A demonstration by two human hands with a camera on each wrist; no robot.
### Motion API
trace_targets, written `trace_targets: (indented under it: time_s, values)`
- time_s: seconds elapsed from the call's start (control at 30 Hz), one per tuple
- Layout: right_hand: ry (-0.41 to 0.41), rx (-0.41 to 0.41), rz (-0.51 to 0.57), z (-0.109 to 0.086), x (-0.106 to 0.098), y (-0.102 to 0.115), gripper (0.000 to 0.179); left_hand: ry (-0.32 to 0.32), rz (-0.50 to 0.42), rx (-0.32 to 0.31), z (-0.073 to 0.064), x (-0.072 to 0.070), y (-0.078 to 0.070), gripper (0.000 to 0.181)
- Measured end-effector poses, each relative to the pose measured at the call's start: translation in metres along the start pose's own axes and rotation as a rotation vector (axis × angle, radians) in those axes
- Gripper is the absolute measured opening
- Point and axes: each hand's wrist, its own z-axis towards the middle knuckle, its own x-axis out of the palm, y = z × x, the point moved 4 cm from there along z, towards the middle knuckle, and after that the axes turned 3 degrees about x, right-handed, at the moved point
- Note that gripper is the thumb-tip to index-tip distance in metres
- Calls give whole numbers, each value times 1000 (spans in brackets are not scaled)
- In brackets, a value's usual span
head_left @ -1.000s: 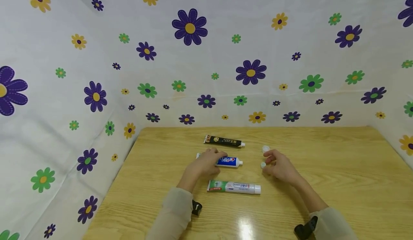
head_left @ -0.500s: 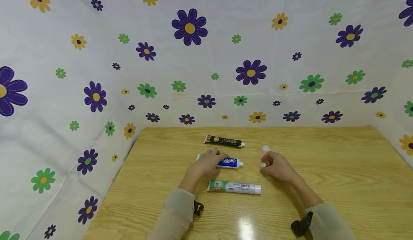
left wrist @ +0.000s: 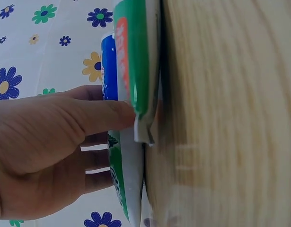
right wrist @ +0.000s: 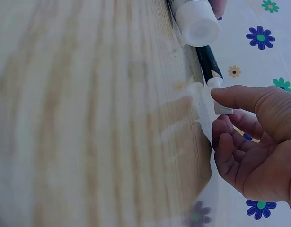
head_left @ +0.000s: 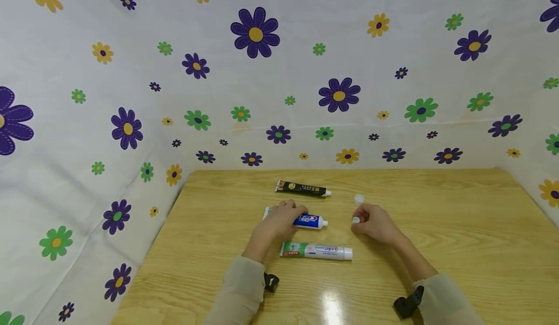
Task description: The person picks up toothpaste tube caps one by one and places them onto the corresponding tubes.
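In the head view my left hand point(head_left: 280, 221) grips a blue and white toothpaste tube point(head_left: 309, 221) across its back part, its uncapped nozzle pointing right. The left wrist view has the thumb and fingers on either side of this tube point(left wrist: 109, 71). My right hand point(head_left: 376, 224) pinches a small white cap point(head_left: 355, 220) at the table, right of that nozzle. Between thumb and forefinger, the ribbed cap point(right wrist: 223, 108) shows in the right wrist view; the other fingers are curled beneath. A second white cap point(head_left: 359, 199) lies just beyond the right hand.
A black toothpaste tube point(head_left: 303, 188) with a bare white nozzle lies behind the blue one. Nearer the person lies a green and white toothpaste tube point(head_left: 316, 251) with its white cap on. Flowered cloth point(head_left: 279, 73) stands around the wooden table point(head_left: 458, 228).
My right thumb and forefinger have come together on the small cap, which stays in about the same place. The left hand keeps its grip on the blue tube.
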Motion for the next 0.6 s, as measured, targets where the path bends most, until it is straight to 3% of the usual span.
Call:
trace_targets:
  time_s: [0.37,0.6]
  values:
    - [-24,44,79,-9,-2,10,22,-46,-69,-28,-9,-2,4,48]
    - [-42,-7,87,-15,-1,21,23,-94,-122,-38,-12,-7,5,50]
